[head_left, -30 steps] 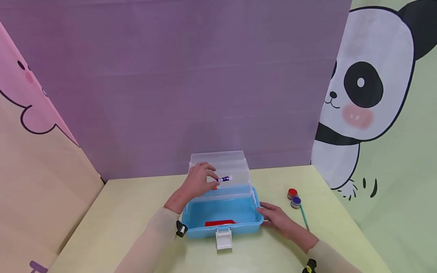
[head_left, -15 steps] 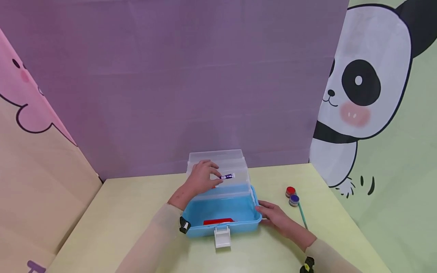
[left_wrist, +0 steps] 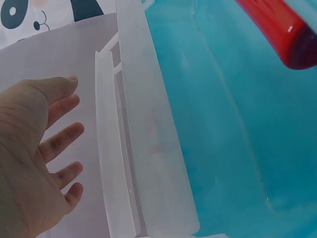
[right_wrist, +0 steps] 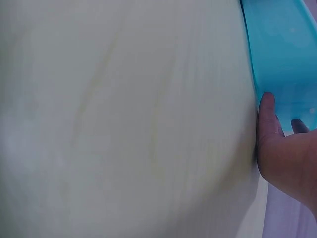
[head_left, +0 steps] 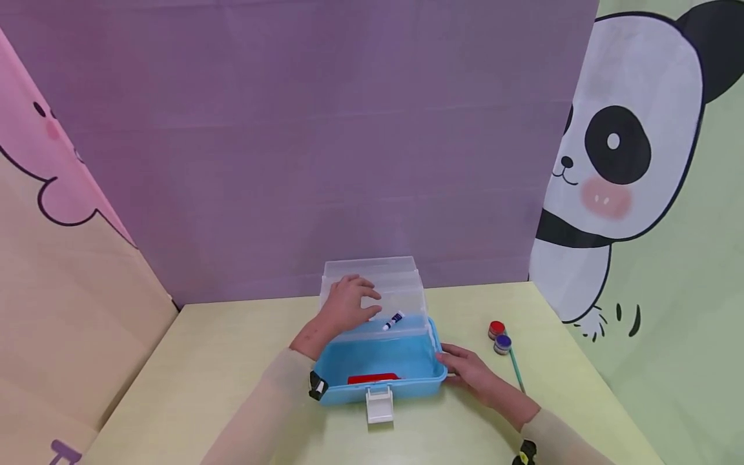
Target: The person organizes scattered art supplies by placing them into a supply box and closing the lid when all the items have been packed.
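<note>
A light blue storage box [head_left: 380, 389] stands with its translucent lid and tray raised behind. A small paint tube [head_left: 393, 321], white with a dark purple label, shows tilted over the raised tray, apart from the fingers. Just left of and above it is my left hand [head_left: 345, 307], thumb and fingers spread with nothing between them; the left wrist view shows this hand [left_wrist: 37, 144] beside the translucent tray [left_wrist: 153, 144]. My right hand [head_left: 471, 371] rests against the box's right side, fingertips at the rim. A glossy red round-ended object [left_wrist: 285, 32] lies inside the box.
To the right on the pale yellow table [head_left: 232, 361] stand a small red-lidded jar [head_left: 496, 330] and a purple-lidded jar [head_left: 502, 344], with a thin green stick [head_left: 516, 371] beside them. A white latch [head_left: 380, 407] hangs at the box's front. A purple backdrop [head_left: 349, 148] rises behind.
My left hand has let go of the paint tube, its thumb and fingers parting. The tube has dropped slightly and turned steeper over the tray. My right hand stays at the box's side.
</note>
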Available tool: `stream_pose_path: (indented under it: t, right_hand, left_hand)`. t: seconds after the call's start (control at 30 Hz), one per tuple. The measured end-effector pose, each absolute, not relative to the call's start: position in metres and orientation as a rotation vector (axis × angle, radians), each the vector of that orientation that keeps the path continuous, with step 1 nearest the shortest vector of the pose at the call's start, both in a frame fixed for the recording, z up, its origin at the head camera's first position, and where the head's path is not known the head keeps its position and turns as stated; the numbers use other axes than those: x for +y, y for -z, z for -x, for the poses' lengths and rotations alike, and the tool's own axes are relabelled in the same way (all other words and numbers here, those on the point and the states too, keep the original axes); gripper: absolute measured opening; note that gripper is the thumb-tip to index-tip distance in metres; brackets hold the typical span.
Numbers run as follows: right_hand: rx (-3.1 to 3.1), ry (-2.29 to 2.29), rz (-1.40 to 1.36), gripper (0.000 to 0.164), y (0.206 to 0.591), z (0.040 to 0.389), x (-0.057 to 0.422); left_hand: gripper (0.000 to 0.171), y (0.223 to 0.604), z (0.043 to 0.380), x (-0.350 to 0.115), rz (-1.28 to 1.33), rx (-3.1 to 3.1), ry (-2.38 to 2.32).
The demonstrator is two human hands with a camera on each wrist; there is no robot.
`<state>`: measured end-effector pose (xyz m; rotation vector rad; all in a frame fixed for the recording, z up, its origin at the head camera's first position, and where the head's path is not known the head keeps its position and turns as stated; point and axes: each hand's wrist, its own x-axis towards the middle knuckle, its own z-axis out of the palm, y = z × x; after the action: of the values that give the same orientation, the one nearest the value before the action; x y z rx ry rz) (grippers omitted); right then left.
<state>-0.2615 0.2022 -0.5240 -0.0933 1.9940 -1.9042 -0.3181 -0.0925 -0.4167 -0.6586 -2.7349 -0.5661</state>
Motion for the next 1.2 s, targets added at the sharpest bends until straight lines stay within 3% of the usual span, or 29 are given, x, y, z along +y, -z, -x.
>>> stream_pose_path:
  t: [0.77, 1.2]
  right_hand:
    - [1.968, 1.918, 0.140, 0.071, 0.521, 0.262, 0.206]
    - [1.980, 1.902, 0.139, 0.070, 0.520, 0.260, 0.202]
  left_hand:
    - [0.015, 0.408, 0.290, -0.119, 0.618, -2.719, 0.637]
    - [0.008, 0.424, 0.265, -0.142, 0.569, -2.654, 0.708]
